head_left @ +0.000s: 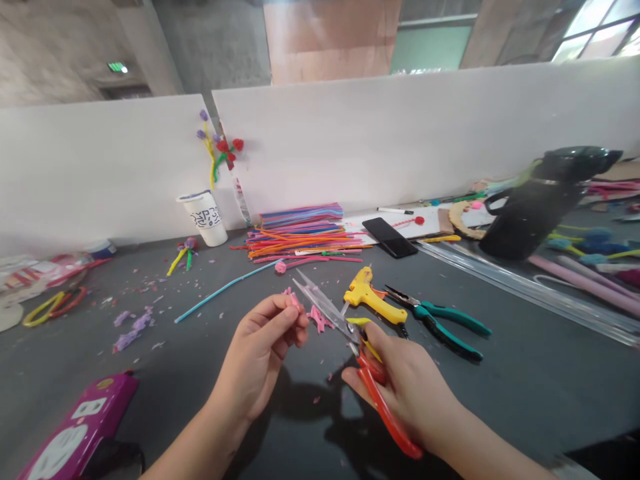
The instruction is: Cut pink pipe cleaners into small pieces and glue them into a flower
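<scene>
Pinched between the thumb and fingers of my left hand [270,343] is a small piece of pink pipe cleaner [293,300]. My right hand [407,380] grips a pair of scissors [325,303] with red and yellow handles. The blades look slightly apart and point up and left, close to the pink piece but not visibly on it. Just behind the blades, a little heap of cut pink pipe cleaner pieces [319,319] lies on the dark table [300,440]. A blue pipe cleaner [225,291] with a pink ball [281,267] at its end rests beyond my left hand.
A yellow glue gun [375,297] and teal-handled pliers [445,320] lie by my right hand. Behind are bundled pipe cleaners [300,240], a phone [389,237], a paper cup [204,217] and a black jug [540,207]. Purple scraps [135,330] and a magenta box [83,427] sit left.
</scene>
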Available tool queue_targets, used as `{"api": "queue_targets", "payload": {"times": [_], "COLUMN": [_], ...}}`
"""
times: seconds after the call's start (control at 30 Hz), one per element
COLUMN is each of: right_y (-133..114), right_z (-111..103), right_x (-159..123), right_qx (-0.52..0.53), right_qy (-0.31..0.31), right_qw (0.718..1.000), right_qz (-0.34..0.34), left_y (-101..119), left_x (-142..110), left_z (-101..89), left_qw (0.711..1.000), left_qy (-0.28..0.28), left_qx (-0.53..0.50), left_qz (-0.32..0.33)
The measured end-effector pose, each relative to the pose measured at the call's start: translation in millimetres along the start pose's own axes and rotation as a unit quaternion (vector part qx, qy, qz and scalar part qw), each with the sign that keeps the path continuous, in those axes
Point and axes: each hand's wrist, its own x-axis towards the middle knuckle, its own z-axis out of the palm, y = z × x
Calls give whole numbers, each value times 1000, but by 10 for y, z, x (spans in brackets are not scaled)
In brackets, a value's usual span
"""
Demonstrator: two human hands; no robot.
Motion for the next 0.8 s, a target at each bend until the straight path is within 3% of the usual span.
{"api": "queue_targets", "payload": {"times": [0.13,0.37,0.53,0.63,0.8], "right_y": [12,17,-22,-40,-86], "right_z": [40,105,80,38,-50], "right_x": [-20,-30,-30,-21,40], "right_qx": [-48,-33,75,257,482], "right_qy": [-7,-1,-18,-43,-70], "right_qw": [998,999,997,964,867], "right_qz": [-26,-43,6,61,104], "left_y": [2,-31,-27,-43,-161], "left_x": [0,-25,-24,-39,-47], "left_z": [1,18,34,44,61], "left_qw": [1000,998,998,994,969], "left_qy": [-11,-31,-44,-87,-149], "left_qx": [-22,-47,-41,-10,60], "left_qz": [10,7,-8,-65,-188]}}
